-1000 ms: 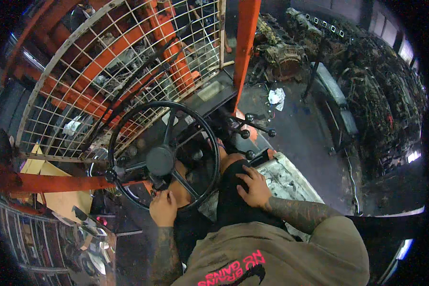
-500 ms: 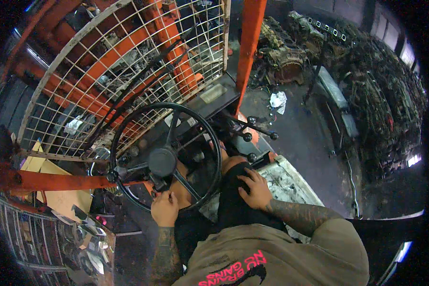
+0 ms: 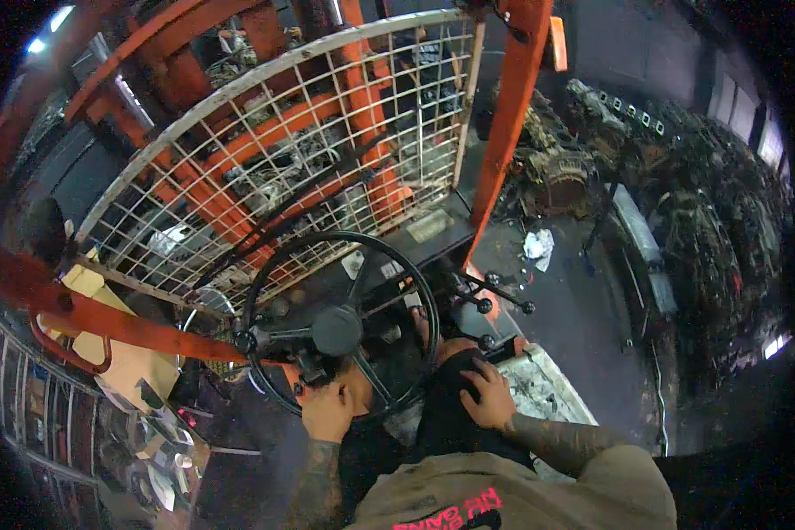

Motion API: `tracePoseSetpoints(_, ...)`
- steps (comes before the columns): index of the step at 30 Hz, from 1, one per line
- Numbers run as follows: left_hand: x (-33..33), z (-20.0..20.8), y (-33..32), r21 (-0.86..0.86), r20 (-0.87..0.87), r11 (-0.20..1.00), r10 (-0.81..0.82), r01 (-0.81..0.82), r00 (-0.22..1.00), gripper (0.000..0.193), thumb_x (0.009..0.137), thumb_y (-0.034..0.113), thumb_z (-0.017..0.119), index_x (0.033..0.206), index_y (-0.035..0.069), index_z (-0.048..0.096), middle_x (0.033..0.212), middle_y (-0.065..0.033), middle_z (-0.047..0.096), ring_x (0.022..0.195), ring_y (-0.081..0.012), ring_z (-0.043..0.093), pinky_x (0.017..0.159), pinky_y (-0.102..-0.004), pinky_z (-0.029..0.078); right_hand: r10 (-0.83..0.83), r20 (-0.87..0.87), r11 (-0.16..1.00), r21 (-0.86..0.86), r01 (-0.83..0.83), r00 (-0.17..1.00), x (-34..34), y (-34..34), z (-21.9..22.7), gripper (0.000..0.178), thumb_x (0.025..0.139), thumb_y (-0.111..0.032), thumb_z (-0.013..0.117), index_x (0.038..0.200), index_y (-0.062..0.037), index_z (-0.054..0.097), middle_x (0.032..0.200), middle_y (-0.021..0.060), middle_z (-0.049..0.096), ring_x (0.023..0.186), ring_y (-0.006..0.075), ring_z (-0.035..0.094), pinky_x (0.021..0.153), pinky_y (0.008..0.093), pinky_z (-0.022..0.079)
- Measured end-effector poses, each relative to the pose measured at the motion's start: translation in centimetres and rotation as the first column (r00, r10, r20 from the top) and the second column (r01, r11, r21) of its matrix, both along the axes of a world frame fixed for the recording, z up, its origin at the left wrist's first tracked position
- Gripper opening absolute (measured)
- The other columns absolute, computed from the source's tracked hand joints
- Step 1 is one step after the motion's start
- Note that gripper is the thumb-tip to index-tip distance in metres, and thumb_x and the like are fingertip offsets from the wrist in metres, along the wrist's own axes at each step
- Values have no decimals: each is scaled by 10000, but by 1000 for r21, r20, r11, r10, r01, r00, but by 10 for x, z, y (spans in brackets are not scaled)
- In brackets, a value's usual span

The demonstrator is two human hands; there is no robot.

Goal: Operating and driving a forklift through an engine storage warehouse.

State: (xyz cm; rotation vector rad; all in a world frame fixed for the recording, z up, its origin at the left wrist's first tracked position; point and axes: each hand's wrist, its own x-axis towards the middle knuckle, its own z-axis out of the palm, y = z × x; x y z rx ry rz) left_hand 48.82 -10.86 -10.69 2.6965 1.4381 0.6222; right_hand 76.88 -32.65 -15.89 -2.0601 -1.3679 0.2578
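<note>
A black steering wheel [image 3: 336, 331] with a round hub stands before me, a dark spinner knob [image 3: 245, 341] on its left rim. My left hand [image 3: 329, 412] is at the wheel's lower left, its fingers curled together beside a small black part below the rim. Whatever those fingers hold, if anything, is hidden. My right hand [image 3: 488, 394] rests on my right thigh in dark shorts, fingers apart and nothing in it. Ahead of that hand, several black-knobbed levers [image 3: 484, 306] rise beside an orange panel.
A pale wire mesh guard [image 3: 283, 168] stands in front, with an orange mast [image 3: 362, 115] behind it. Orange posts [image 3: 510, 132] frame the cab. Greasy engine blocks [image 3: 561, 177] and piled parts lie at the right, near a white rag [image 3: 539, 247]. Shelving [image 3: 49, 424] stands at the left.
The view has tilted upward, so the wheel and guard sit lower and further right in the picture. My left hand remains below the wheel rim; my right hand stays on the thigh.
</note>
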Motion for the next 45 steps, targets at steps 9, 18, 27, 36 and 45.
tracePoseSetpoints(9, -7, -6, 3, 43, 24, 999, -25, 24, 999, 249, 926, 338, 675, 961, 106, 760, 846, -136, 748, 758, -354, 720, 700, -488, 570, -9, -26, 1000, 1, 9, 1000, -5, 2, -1, 503, 925, -305, 707, 1390, -131, 629, 1576, 233, 449, 1473, 435, 397, 1179, 555, 340)
tracePoseSetpoints(18, -7, -11, 5, 91, 44, 995, -48, 44, 998, 292, 932, 374, 658, 952, 104, 766, 859, -135, 756, 775, -347, 728, 707, -478, 579, -28, -16, 999, 17, 28, 999, -6, 2, -4, 521, 898, -317, 732, 1383, -151, 633, 1558, 229, 467, 1444, 453, 415, 1165, 591, 350)
tracePoseSetpoints(27, -7, -9, 5, 50, 92, 997, -61, 56, 994, 307, 923, 397, 660, 902, 107, 760, 841, -163, 743, 763, -368, 719, 694, -507, 563, -44, 22, 999, 2, 44, 999, -5, 2, -12, 513, 916, -371, 711, 1377, -156, 643, 1543, 213, 487, 1451, 429, 419, 1164, 595, 347)
tracePoseSetpoints(36, -11, -25, 8, -46, -104, 999, -34, 29, 994, 356, 908, 396, 620, 1086, 125, 769, 912, -148, 772, 823, -358, 740, 747, -507, 569, -14, 11, 998, 66, 13, 1000, -5, -5, -4, 492, 910, -350, 719, 1351, -138, 661, 1534, 235, 493, 1432, 441, 443, 1153, 598, 360)
tracePoseSetpoints(45, -10, -20, 6, -44, -97, 999, 2, -7, 995, 341, 926, 423, 591, 888, 117, 735, 842, -142, 763, 778, -362, 744, 679, -519, 577, 24, -6, 1000, 2, -24, 1000, -10, -6, 21, 501, 986, -244, 665, 1447, -64, 586, 1553, 248, 487, 1393, 471, 479, 1149, 531, 420)
